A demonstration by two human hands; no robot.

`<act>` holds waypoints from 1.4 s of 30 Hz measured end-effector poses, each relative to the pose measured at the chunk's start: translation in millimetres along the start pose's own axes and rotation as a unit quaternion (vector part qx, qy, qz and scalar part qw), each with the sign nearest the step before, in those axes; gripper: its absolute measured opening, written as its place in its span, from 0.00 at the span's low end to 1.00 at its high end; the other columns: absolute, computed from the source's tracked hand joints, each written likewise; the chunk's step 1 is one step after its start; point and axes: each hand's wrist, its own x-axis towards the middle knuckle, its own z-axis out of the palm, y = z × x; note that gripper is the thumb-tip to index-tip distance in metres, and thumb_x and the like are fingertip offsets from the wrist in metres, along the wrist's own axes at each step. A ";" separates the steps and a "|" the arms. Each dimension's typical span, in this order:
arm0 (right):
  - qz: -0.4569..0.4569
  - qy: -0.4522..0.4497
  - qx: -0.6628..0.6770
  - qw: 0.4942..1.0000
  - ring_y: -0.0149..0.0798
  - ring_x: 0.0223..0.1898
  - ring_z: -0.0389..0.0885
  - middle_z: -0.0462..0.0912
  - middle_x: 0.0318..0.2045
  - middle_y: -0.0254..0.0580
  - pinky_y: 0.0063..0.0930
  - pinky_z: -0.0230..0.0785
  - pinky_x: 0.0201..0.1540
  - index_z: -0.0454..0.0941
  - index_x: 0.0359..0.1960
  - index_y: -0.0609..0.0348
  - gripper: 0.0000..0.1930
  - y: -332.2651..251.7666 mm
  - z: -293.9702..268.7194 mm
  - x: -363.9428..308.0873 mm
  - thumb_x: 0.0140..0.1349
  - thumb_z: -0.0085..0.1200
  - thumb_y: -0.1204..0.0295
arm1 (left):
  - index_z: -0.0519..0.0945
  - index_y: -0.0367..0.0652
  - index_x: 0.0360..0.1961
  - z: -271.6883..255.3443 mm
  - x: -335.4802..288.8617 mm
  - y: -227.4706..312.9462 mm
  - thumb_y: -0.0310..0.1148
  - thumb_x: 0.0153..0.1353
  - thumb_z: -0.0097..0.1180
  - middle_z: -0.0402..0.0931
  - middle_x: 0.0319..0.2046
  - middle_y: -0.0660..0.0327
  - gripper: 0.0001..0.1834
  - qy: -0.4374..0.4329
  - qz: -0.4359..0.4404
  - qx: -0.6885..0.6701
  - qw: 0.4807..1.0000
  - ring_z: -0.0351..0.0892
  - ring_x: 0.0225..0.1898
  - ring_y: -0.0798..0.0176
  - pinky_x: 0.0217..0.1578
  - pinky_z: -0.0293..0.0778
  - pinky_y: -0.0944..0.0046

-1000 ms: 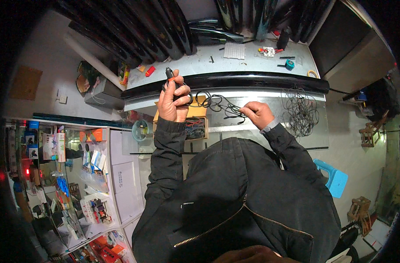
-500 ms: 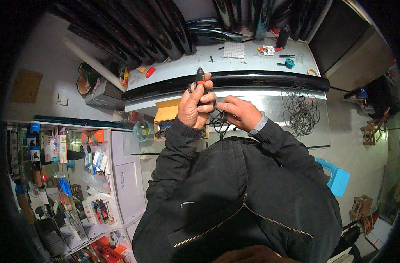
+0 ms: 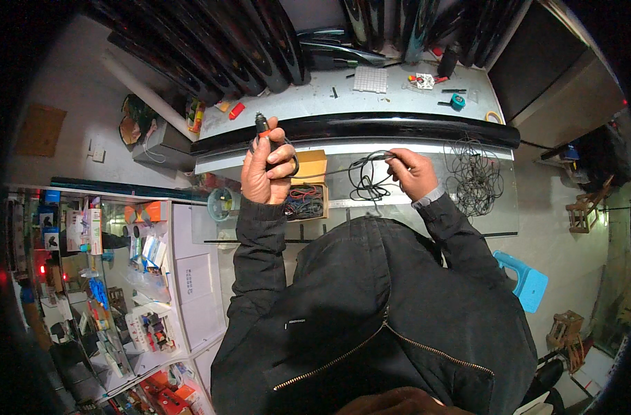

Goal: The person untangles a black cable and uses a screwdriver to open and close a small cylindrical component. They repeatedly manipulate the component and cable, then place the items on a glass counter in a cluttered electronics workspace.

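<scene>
My left hand (image 3: 269,166) is closed around a black car lighter plug (image 3: 262,126) with an orange-red ring and a metal tip pointing up. Black cable loops out beside its fingers. To the right, my right hand (image 3: 413,173) pinches a loose coil of black cable (image 3: 368,181), which hangs over the glass counter (image 3: 426,207). Whether this coil joins the plug's cable, I cannot tell. Behind and below my left hand stands an open cardboard box (image 3: 311,164) holding dark and red wires. A large tangle of thin black cable (image 3: 473,176) lies to the right of my right hand.
A long glossy black roll (image 3: 357,129) lies across the counter's far side. Beyond it, the white bench (image 3: 288,104) holds a white grid tile (image 3: 370,79), a teal tape measure (image 3: 457,102) and small tools. A clear round container (image 3: 222,205) stands left of the box.
My hands have moved apart, the left one leftward with the plug and the right one rightward with the cable. The cable coil now hangs more spread out, and the box shows more.
</scene>
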 end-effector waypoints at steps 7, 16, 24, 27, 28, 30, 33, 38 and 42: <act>0.097 0.005 0.275 0.956 0.29 0.29 0.84 0.86 0.31 0.39 0.25 0.79 0.30 0.83 0.52 0.66 0.12 16.9 -15.3 -1.9 0.75 0.60 0.70 | 0.73 0.41 0.69 -16.7 -0.8 13.5 0.32 0.81 0.51 0.73 0.48 0.68 0.19 0.010 0.027 0.026 0.999 0.65 0.35 0.75 0.24 0.63 0.80; 0.040 -0.022 0.278 0.959 0.28 0.39 0.82 0.84 0.36 0.33 0.27 0.75 0.47 0.82 0.46 0.61 0.07 -5.4 -13.8 -4.1 0.70 0.65 0.74 | 0.73 0.42 0.69 -7.1 -0.4 -0.9 0.32 0.81 0.51 0.75 0.50 0.67 0.19 0.021 0.021 0.061 0.998 0.65 0.35 0.76 0.25 0.63 0.80; 0.029 -0.022 0.298 0.954 0.27 0.37 0.79 0.80 0.36 0.31 0.25 0.73 0.43 0.78 0.41 0.58 0.06 -16.3 6.4 -1.4 0.70 0.64 0.76 | 0.68 0.40 0.72 16.4 -5.9 -40.4 0.34 0.78 0.56 0.74 0.50 0.68 0.25 0.051 -0.001 0.252 0.966 0.64 0.33 0.76 0.26 0.61 0.79; -0.006 -0.009 0.265 0.964 0.24 0.37 0.76 0.79 0.37 0.28 0.22 0.71 0.42 0.79 0.41 0.58 0.05 -15.0 7.8 0.4 0.70 0.64 0.75 | 0.70 0.40 0.71 23.4 -12.2 -45.8 0.36 0.76 0.59 0.76 0.47 0.69 0.27 0.051 -0.072 0.379 0.921 0.67 0.34 0.77 0.29 0.64 0.77; 0.008 -0.004 0.254 0.967 0.24 0.38 0.76 0.79 0.37 0.28 0.23 0.71 0.43 0.78 0.40 0.58 0.05 -14.7 7.9 0.8 0.70 0.64 0.75 | 0.70 0.40 0.70 25.6 -14.3 -48.0 0.37 0.75 0.60 0.76 0.47 0.69 0.27 0.027 -0.103 0.422 0.900 0.68 0.35 0.77 0.31 0.65 0.76; 0.025 0.009 0.227 0.974 0.25 0.39 0.76 0.79 0.36 0.28 0.23 0.70 0.45 0.77 0.39 0.58 0.05 -14.6 7.7 0.9 0.70 0.63 0.76 | 0.71 0.39 0.69 29.1 -18.5 -53.1 0.38 0.74 0.61 0.77 0.45 0.70 0.27 -0.021 -0.165 0.502 0.848 0.69 0.36 0.78 0.34 0.67 0.75; 0.029 0.026 0.194 0.980 0.23 0.39 0.76 0.80 0.36 0.28 0.21 0.68 0.45 0.77 0.38 0.56 0.06 -16.5 7.4 0.4 0.71 0.63 0.76 | 0.70 0.35 0.69 29.0 -22.9 -67.7 0.37 0.76 0.58 0.80 0.49 0.67 0.27 -0.094 -0.222 0.580 0.778 0.77 0.46 0.72 0.51 0.73 0.68; 0.048 0.004 0.189 0.981 0.23 0.40 0.77 0.82 0.38 0.30 0.22 0.69 0.46 0.76 0.37 0.57 0.06 -20.4 4.2 -1.9 0.70 0.63 0.77 | 0.71 0.37 0.68 14.9 -19.6 -86.4 0.37 0.74 0.59 0.82 0.48 0.49 0.26 -0.174 -0.141 0.804 0.550 0.84 0.51 0.47 0.53 0.76 0.54; 0.006 -0.025 0.181 0.983 0.26 0.43 0.79 0.83 0.40 0.35 0.23 0.71 0.49 0.74 0.35 0.58 0.07 -20.3 1.0 -1.5 0.70 0.62 0.78 | 0.73 0.34 0.61 6.2 -17.4 -92.3 0.36 0.72 0.59 0.79 0.45 0.40 0.22 -0.149 -0.069 0.818 0.551 0.81 0.50 0.35 0.49 0.76 0.43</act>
